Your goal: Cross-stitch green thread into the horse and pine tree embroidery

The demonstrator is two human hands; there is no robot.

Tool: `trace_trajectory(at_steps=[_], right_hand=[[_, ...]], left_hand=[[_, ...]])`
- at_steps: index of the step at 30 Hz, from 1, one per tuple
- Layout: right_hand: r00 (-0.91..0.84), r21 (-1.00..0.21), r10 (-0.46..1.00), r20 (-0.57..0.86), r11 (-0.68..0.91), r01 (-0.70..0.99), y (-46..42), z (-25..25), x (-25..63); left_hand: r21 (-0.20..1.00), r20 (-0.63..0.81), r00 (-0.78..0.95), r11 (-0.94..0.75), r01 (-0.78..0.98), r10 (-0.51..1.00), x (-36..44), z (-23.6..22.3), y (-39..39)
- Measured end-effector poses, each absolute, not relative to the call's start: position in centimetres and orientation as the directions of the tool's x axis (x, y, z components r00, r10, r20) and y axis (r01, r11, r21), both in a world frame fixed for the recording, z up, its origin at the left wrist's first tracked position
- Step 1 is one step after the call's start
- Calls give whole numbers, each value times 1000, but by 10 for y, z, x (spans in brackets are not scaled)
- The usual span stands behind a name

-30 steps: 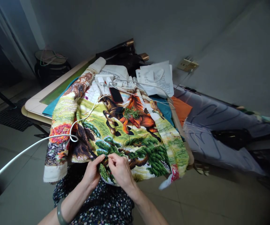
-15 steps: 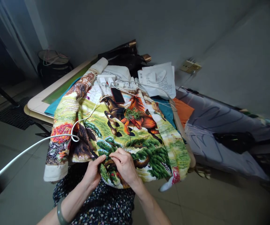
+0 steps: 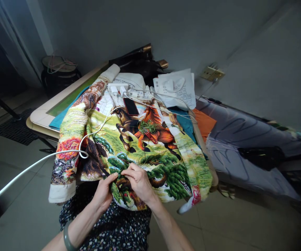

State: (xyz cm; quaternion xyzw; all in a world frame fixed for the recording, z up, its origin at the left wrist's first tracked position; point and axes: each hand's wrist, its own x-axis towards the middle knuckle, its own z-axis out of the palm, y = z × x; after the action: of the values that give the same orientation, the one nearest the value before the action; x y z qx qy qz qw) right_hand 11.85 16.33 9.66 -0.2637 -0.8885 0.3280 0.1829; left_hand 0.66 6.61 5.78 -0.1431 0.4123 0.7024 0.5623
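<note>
A large cross-stitch cloth [image 3: 102, 123] with running horses and green trees lies over the table, both its sides rolled up. My left hand [image 3: 103, 191] grips the cloth's near edge, thumb on top and the other fingers hidden beneath. Just right of that thumb, my right hand [image 3: 138, 179] is closed in a pinch against the stitched tree. Whatever sits between its fingertips is too small to make out. Beyond my hands, a tangle of green thread [image 3: 147, 127] rests on the red horse, touching a small red object [image 3: 151, 138]. A phone [image 3: 131, 106] lies higher up on the cloth.
A white power strip [image 3: 117, 85] with plugged chargers stands at the back. One thick white cable [image 3: 32, 167] crosses the left roll. White printed bags [image 3: 175, 89] lie at the back right of the table [image 3: 39, 116], and a wall socket [image 3: 212, 73] is beyond.
My right hand has shifted very slightly, its pinch still at the same spot. My left hand and the cloth have stayed put.
</note>
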Motion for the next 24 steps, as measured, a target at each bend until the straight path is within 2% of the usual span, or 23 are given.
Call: trace_trajectory(at_steps=[8, 13, 19, 20, 22, 24], right_hand=[[-764, -658, 620, 177, 652, 377, 155, 93, 115], [-739, -532, 651, 172, 693, 486, 144, 96, 113], [-787, -319, 597, 153, 784, 532, 130, 104, 97], [-782, -313, 600, 169, 785, 535, 129, 105, 94], [-771, -424, 594, 230, 774, 470, 129, 110, 90], [-748, -673, 604, 275, 677, 298, 134, 127, 96]], left_hand=[[361, -664, -298, -55, -931, 685, 7, 59, 66], [361, -663, -302, -61, -931, 685, 8, 57, 65], [381, -632, -315, -71, -922, 708, 8, 57, 63], [384, -626, -314, -68, -921, 714, 8, 57, 63], [393, -616, -318, -69, -917, 721, 8, 58, 62], [390, -603, -312, -70, -918, 734, 7, 60, 62]])
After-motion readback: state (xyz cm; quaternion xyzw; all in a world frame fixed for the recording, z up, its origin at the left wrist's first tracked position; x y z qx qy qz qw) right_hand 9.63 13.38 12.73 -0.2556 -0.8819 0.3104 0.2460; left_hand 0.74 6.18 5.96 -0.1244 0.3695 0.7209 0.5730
